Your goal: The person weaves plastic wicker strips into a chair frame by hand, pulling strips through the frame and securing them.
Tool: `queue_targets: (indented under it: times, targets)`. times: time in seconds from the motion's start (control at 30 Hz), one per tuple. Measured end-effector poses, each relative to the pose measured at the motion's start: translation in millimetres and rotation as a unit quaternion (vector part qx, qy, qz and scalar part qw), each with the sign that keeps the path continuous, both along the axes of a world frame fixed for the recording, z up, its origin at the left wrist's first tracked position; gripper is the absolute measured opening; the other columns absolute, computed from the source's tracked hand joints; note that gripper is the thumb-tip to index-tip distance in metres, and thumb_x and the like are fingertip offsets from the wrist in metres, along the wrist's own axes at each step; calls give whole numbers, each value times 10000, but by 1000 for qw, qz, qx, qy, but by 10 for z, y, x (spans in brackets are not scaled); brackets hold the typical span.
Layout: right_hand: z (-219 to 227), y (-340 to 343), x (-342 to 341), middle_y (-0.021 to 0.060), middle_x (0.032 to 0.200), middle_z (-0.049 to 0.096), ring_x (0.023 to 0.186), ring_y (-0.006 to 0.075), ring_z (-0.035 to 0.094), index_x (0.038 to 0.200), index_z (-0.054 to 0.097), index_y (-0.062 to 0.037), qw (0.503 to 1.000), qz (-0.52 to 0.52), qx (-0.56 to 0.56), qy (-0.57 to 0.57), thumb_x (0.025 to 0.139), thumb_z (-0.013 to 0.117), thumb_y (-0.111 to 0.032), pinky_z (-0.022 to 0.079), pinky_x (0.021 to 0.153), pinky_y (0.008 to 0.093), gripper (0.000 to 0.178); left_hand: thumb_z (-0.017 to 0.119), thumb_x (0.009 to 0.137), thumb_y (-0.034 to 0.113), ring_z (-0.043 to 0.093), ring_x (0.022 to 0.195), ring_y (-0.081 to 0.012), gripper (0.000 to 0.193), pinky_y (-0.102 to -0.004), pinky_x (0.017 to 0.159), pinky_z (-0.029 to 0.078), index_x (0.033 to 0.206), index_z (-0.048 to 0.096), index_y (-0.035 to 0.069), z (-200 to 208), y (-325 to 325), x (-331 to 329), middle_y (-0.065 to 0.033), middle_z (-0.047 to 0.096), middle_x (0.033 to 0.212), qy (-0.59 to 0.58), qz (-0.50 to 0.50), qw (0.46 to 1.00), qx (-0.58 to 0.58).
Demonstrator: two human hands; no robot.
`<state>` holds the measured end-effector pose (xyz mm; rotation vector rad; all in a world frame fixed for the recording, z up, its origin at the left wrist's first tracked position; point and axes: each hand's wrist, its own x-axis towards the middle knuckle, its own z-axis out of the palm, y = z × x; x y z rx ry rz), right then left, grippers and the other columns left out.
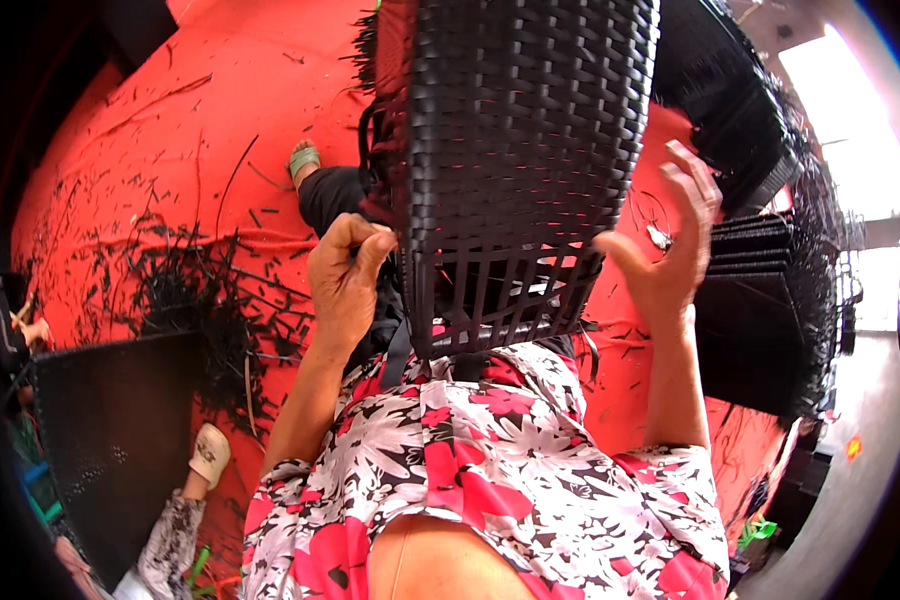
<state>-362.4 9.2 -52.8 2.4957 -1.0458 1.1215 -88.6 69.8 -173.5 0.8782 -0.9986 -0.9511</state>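
A black woven basket-like piece (530,120) made of flat plastic strips stands before me, its near end against my lap. The upper part is densely woven; near me the strips form an open lattice (510,290) with red showing through. My left hand (342,280) is closed in a pinch beside the piece's left edge, thumb against forefinger; what the fingers hold, if anything, is too small to tell. To the right of the piece, my right hand (675,235) is raised and slightly blurred, fingers apart, with nothing in it. Its thumb is close to the lattice's right edge.
Red sheeting (260,60) covers the floor. A heap of black strip scraps (195,300) lies at left. Stacked black woven panels (760,310) stand at right. Another person's foot in a light clog (209,455) is at lower left, beside a large black panel (115,430).
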Motion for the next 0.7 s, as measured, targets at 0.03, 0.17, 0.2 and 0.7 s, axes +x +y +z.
queue_targets:
  times: [0.03,0.17,0.2,0.7]
  targets:
    - [-145,75,-60,146,1357,435,1251,359,372,1260,469,-75,999,-7,44,9,577,851,-347,315,1029,478,828,625,903,119,430,665,-45,194,-191,628,377,781,510,21,-7,-1,14,3,535,750,18,-24,1000,-5]
    - [-332,222,-2,144,1401,368,1272,384,323,1281,465,-93,992,-42,122,16,554,849,-293,334,1021,493,847,637,894,155,418,659,-77,208,-212,617,333,767,501,62,40,-11,7,13,464,715,-1,-41,999,15]
    - [-345,220,23,143,1400,367,1265,387,327,1275,473,-93,991,-41,128,8,558,846,-277,354,1010,491,829,637,893,156,418,659,-77,207,-211,617,332,768,502,64,33,5,13,14,462,716,-11,-37,999,22]
    - [-629,26,39,100,1351,432,1191,371,384,1103,591,-66,999,1,31,-22,608,794,-215,421,948,440,556,628,899,138,418,639,-65,197,-194,606,344,765,505,61,50,21,12,11,461,720,-12,7,999,50]
